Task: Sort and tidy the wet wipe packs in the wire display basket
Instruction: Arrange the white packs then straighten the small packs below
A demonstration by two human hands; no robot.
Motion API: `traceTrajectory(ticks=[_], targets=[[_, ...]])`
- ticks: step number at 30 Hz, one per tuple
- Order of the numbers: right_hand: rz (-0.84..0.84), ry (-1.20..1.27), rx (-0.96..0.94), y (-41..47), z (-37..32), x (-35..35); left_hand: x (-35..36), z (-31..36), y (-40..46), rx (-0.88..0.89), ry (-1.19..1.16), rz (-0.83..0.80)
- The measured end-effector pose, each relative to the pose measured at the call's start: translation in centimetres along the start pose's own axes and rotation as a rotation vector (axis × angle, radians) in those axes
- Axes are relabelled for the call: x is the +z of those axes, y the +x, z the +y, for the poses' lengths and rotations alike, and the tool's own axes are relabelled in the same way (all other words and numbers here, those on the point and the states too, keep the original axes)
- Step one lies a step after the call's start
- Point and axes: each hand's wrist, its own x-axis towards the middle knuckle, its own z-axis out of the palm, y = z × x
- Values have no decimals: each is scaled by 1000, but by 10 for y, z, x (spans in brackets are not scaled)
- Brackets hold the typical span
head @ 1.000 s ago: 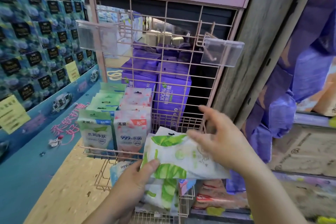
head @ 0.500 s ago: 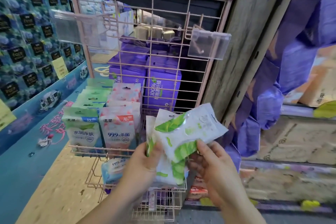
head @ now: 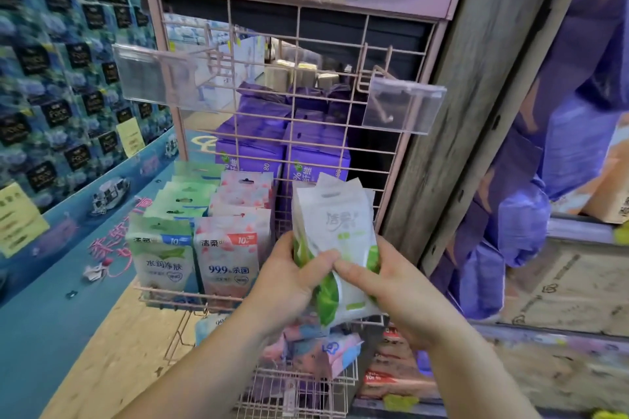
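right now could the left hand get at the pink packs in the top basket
Probably yes, but not freely: the left hand is gripping the white-green packs together with the right hand. The pink packs stand just to its left, upright and uncovered, with nothing between.

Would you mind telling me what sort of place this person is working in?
Most likely a shop aisle. A pink wire display basket holds rows of priced wet wipe packs, clear plastic price-tag holders hang from the pink wire rack, and purple tissue packs are stacked behind it.
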Motion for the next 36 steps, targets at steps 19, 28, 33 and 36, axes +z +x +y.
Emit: traceTrajectory(ticks=[19, 28, 33, 36], targets=[[301, -92, -74, 65, 40, -6, 19, -17, 68, -91, 47, 16], [403, -297, -183, 57, 31, -22, 23, -22, 74, -93, 49, -46], [497, -528, -175, 59, 38, -26, 24, -26, 77, -91, 58, -93], [465, -738, -89, 59, 54, -32, 20, -34, 76, -133, 199, -150]])
